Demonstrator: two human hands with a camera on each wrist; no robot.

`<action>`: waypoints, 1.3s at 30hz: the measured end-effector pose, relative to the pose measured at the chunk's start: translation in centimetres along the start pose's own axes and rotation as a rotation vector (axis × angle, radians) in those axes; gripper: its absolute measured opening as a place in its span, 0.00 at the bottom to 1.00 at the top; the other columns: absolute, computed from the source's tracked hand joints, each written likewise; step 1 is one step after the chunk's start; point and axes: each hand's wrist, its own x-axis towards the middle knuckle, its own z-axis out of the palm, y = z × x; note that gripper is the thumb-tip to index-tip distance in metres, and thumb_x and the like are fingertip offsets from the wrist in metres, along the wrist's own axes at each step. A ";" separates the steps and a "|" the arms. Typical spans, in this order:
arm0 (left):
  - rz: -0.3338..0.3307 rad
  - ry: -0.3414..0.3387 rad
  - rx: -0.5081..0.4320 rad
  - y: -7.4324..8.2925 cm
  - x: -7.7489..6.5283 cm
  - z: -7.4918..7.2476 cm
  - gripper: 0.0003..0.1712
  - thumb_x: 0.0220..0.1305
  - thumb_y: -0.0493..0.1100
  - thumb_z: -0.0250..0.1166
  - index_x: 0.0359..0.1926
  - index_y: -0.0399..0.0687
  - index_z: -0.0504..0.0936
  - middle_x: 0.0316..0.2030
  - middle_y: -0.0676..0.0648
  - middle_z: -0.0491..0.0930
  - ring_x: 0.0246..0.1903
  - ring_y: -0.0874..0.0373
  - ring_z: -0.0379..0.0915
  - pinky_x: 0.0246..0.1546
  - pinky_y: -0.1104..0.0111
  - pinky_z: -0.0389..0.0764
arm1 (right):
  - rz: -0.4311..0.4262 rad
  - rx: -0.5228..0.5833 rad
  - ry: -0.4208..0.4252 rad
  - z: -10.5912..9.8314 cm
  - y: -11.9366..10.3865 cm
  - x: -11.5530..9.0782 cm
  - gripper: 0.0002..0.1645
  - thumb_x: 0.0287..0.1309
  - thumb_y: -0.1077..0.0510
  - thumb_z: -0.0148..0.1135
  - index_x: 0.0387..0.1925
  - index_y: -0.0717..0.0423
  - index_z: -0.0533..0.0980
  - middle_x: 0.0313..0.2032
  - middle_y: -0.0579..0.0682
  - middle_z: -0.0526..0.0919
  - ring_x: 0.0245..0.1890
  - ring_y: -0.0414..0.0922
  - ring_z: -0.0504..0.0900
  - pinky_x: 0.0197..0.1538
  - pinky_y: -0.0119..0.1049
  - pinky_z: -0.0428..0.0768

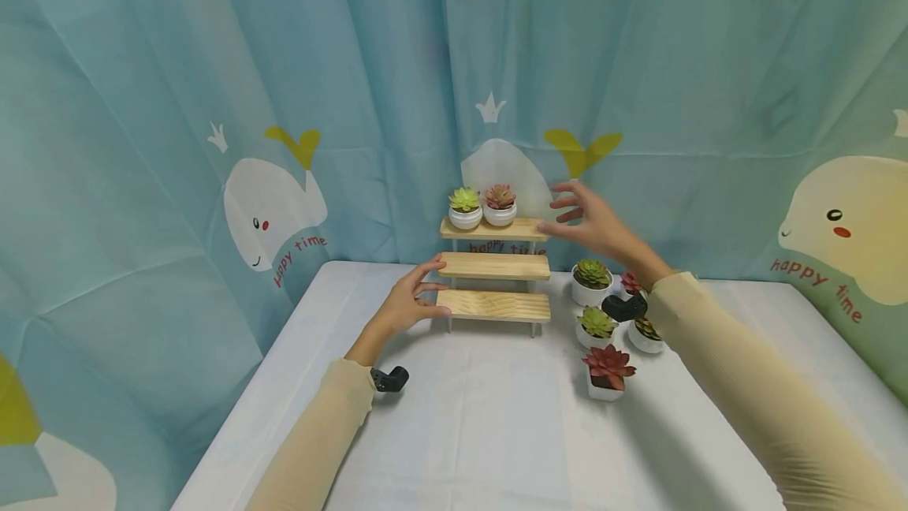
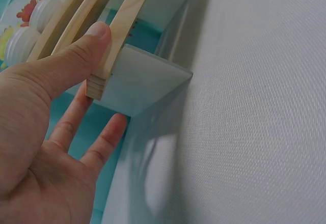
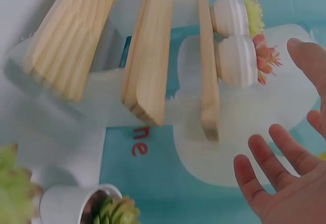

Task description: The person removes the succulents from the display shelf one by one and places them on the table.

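A three-tier wooden shelf stand with clear side panels stands at the back of the table. My left hand holds the stand's left end; the thumb lies against the lowest board, while the index fingertip is partly hidden. On the top board, a green succulent and a pinkish succulent sit side by side in round white pots. Close to the top board's right end, my right hand is raised with fingers spread and nothing between them.
Several potted succulents stand right of the stand, below the right forearm. A red one in a square white pot is nearest the front. A whale-print curtain hangs behind the white table. Dark wrist devices sit on both sleeves.
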 end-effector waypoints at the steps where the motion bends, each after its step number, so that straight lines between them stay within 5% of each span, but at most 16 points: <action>1: 0.001 0.000 0.000 0.0 0.0 0.0 0.50 0.56 0.30 0.77 0.76 0.48 0.65 0.81 0.54 0.50 0.64 0.43 0.73 0.52 0.49 0.82 | 0.003 0.008 0.001 0.3 0.0 0.2 0.48 0.63 0.45 0.73 0.76 0.53 0.61 0.67 0.64 0.72 0.63 0.62 0.76 0.58 0.60 0.77; 20: -0.007 0.006 0.012 0.0 0.0 -0.1 0.50 0.55 0.31 0.78 0.76 0.51 0.66 0.81 0.55 0.51 0.64 0.45 0.74 0.48 0.60 0.84 | 0.036 0.062 0.065 5.1 0.2 4.6 0.48 0.60 0.47 0.76 0.75 0.51 0.61 0.64 0.61 0.74 0.61 0.60 0.75 0.61 0.58 0.75; 39: -0.005 0.001 0.006 -0.2 0.1 0.0 0.50 0.54 0.30 0.78 0.76 0.50 0.66 0.81 0.55 0.50 0.64 0.45 0.74 0.45 0.64 0.84 | 0.087 0.046 0.049 6.4 0.6 5.9 0.46 0.64 0.46 0.72 0.75 0.54 0.61 0.67 0.62 0.71 0.66 0.59 0.72 0.62 0.58 0.75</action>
